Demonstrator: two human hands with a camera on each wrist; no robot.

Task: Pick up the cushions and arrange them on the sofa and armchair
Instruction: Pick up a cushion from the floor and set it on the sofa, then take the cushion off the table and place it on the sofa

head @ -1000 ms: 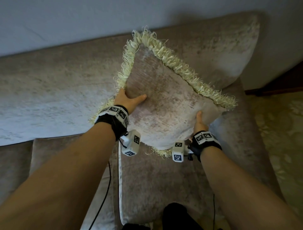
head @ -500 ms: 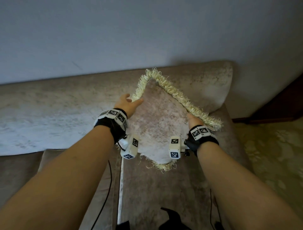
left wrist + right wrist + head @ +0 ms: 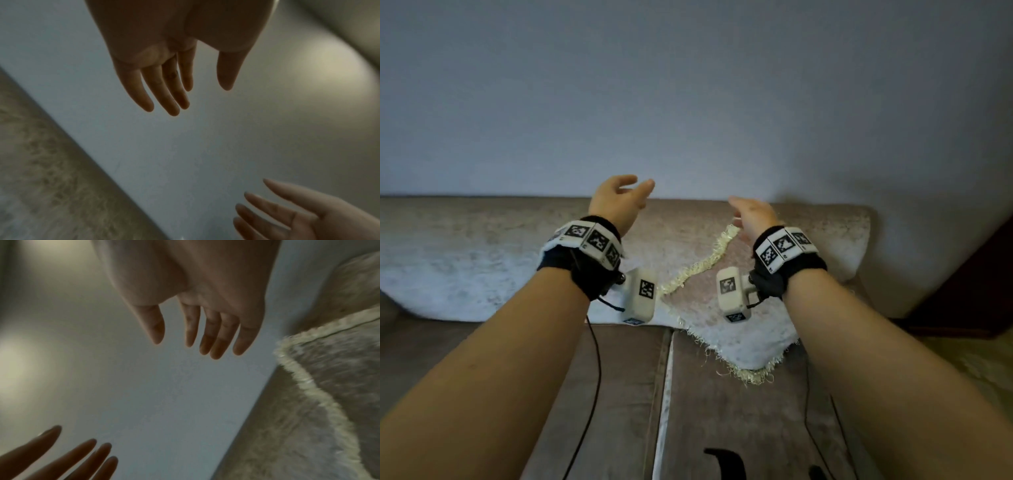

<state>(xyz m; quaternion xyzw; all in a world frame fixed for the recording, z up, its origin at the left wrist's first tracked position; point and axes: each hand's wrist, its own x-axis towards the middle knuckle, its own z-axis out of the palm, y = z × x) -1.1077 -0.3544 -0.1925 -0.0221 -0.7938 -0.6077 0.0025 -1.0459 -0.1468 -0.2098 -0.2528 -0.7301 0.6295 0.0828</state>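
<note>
So the square beige velvet cushion with the cream fringe trim point(image 3: 743, 329) sits on the taupe velvet sofa point(image 3: 482, 260), right of centre in the head view, turned on its corner like a diamond. Its lower tip rests on the seat and its top leans against the backrest near the sofa's right end.

Neither hand has hold of anything. The left hand point(image 3: 618, 202) is up in the middle of the frame in front of the pale grey wall point(image 3: 688, 85), fingers relaxed and slightly spread. The right hand point(image 3: 751, 214) hangs just above the cushion's upper corner, fingers loose too, and I can't tell if a fingertip brushes the fringe or not.

Both wrist views back that up: straight, parted fingers against the wall, with the other hand's fingertips poking in at the bottom. The right wrist view also catches the fringe edge at the right of the frame. Black wristbands with white marker blocks point(image 3: 589, 240) sit on both wrists.
</note>
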